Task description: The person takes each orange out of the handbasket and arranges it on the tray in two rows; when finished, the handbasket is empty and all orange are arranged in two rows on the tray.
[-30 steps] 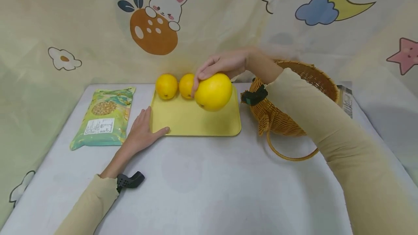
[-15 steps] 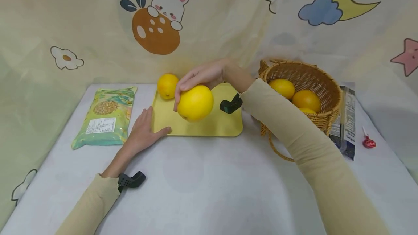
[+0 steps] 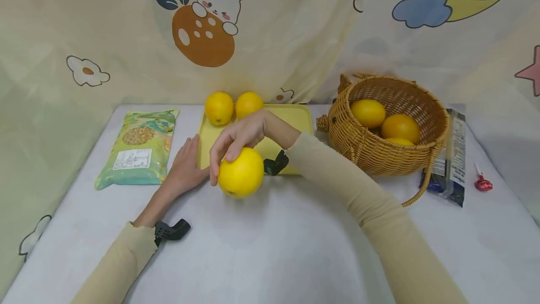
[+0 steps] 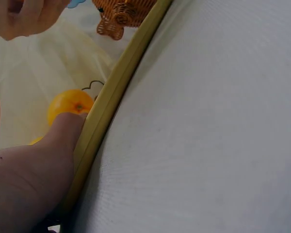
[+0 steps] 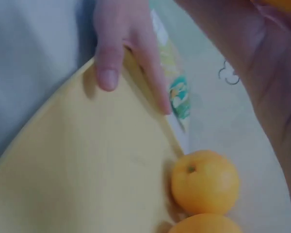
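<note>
My right hand (image 3: pixel 242 135) holds an orange (image 3: pixel 240 173) from above, fingers curled over its far and left sides, close to the front edge of the yellow tray (image 3: pixel 291 123). My left hand (image 3: pixel 185 165) rests at the tray's front left corner. In the right wrist view, the left hand's (image 5: pixel 128 43) thumb and finger lie straight over that corner. Two more oranges, one at the back left corner (image 3: pixel 219 108) and one beside it (image 3: pixel 249 104), sit on the tray. The left wrist view shows the tray's rim (image 4: pixel 99 111) by the left thumb.
Right of the tray stands a wicker basket (image 3: pixel 379 156) with several oranges (image 3: pixel 401 128) inside. Behind its right side lie a dark packet (image 3: pixel 453 168) and a red lollipop (image 3: pixel 483 183). A green and yellow bag (image 3: pixel 141 149) lies left of the tray. A printed cloth hangs behind.
My right hand has carried its orange left and toward me, from over the tray to its front edge. The basket and its oranges have come into full view. The left hand stays put.
</note>
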The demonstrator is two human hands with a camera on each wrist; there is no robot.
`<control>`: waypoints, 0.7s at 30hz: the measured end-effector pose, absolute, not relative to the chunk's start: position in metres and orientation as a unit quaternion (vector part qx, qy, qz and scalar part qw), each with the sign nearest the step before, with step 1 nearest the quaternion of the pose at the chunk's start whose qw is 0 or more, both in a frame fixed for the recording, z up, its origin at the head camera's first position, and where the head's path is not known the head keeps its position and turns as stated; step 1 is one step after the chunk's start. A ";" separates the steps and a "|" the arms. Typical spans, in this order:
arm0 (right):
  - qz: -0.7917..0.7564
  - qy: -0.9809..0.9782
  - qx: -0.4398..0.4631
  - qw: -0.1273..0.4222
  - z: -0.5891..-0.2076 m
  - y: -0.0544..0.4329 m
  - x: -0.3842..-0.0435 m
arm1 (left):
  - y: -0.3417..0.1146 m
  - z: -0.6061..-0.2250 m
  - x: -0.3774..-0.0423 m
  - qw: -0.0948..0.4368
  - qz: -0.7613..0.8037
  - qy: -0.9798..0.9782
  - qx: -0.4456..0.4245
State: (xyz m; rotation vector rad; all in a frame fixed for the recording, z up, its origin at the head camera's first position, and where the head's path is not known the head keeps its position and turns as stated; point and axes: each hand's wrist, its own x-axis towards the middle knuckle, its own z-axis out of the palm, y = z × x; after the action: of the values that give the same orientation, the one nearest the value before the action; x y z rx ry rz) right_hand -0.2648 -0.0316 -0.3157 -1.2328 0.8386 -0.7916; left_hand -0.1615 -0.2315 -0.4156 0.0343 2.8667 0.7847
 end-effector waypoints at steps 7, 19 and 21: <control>-0.419 0.416 -0.503 0.631 -0.338 -0.021 -0.282 | -0.228 -0.414 -0.162 0.079 0.262 0.961 0.021; -0.450 0.473 -0.437 0.619 -0.345 -0.005 -0.293 | -0.228 -0.411 -0.161 0.093 0.250 0.964 0.012; -0.456 0.471 -0.437 0.616 -0.348 -0.004 -0.293 | -0.228 -0.411 -0.161 0.094 0.251 0.963 0.011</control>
State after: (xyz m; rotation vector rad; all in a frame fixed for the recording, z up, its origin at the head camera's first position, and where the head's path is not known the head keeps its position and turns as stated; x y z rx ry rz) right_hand -0.2934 -0.0041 -0.3483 -1.0057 1.0844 -1.0500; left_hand -0.1609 -0.2277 -0.4107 0.0331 2.8575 0.7452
